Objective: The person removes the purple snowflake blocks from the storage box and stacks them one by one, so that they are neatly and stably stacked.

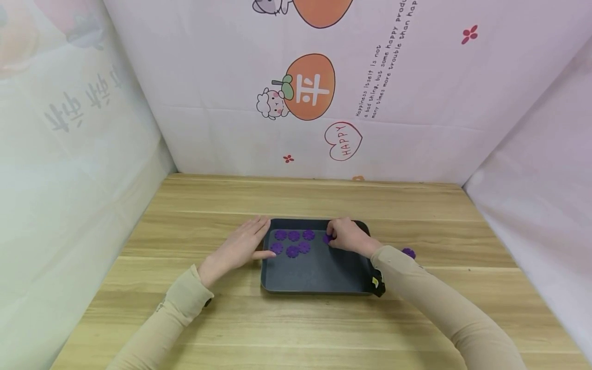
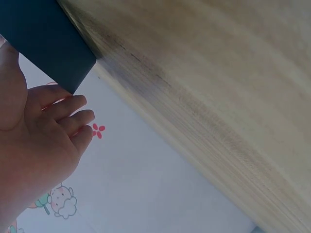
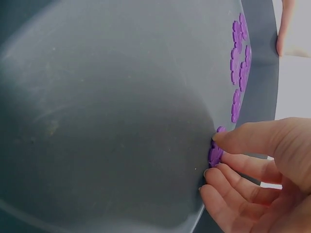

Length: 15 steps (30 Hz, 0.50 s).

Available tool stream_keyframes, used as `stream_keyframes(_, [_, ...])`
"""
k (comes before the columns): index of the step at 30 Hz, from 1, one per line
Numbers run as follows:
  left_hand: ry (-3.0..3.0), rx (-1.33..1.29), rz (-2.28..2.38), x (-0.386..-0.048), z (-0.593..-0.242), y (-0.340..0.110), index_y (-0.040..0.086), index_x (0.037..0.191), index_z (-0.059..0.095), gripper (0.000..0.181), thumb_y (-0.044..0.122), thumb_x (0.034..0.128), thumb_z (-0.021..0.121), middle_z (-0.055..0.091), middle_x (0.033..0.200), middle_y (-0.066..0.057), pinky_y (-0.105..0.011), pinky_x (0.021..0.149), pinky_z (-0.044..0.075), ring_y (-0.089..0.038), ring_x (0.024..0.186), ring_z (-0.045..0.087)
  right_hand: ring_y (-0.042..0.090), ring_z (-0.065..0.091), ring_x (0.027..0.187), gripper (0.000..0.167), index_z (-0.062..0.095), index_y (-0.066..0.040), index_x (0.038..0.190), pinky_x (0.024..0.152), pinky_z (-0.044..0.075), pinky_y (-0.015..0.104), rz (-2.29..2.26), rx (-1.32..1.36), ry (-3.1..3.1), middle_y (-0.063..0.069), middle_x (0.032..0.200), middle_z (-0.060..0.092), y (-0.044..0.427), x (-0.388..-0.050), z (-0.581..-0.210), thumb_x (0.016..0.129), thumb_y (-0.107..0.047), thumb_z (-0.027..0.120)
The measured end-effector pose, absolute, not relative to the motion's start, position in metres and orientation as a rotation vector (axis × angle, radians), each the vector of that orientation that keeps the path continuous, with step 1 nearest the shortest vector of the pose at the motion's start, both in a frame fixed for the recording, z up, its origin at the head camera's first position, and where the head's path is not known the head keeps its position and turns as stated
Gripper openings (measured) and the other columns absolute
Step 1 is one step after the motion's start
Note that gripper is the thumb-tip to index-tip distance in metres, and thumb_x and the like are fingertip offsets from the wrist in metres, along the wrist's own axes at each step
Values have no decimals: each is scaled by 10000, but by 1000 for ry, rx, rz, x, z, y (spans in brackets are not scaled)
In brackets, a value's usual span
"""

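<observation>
My right hand (image 1: 350, 236) is inside the dark grey baking tray (image 1: 319, 272), at its back wall. Its thumb and fingertips pinch a purple notched plastic disc (image 3: 216, 150), low against the tray bottom in the right wrist view. Several like discs (image 1: 293, 236) lie flat in two rough rows in the tray's back left part. My left hand (image 1: 240, 244) rests against the tray's left end, its fingers fairly straight near the back corner and the thumb over the rim. From the left wrist view, the left hand (image 2: 46, 121) touches the tray's corner (image 2: 58, 53).
One more purple disc (image 1: 409, 253) lies on the wooden table (image 1: 222, 329), right of the tray and beyond the right forearm. A black wrist device (image 1: 378, 283) sits by the tray's front right corner. Printed white cloth (image 1: 222, 139) hangs behind the table and at both sides.
</observation>
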<state>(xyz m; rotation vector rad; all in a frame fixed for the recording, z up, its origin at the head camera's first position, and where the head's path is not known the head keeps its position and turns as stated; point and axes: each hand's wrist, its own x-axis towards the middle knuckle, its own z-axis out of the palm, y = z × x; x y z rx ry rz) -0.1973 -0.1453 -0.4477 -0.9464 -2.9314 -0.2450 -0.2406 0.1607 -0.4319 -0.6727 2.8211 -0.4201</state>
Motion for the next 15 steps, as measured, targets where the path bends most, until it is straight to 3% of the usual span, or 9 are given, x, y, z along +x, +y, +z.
stream_keyframes(15, [-2921,-952,-257,-196,-448,-145,-83,1470,397,848,520,918,624,379,1551,-260,-544,1207,331,-430,1459,346,193,678,857,228,701,-38,1032,715,606,356,-328,-630,2848,112,1008,717,161,-236,-428,847,-148,777])
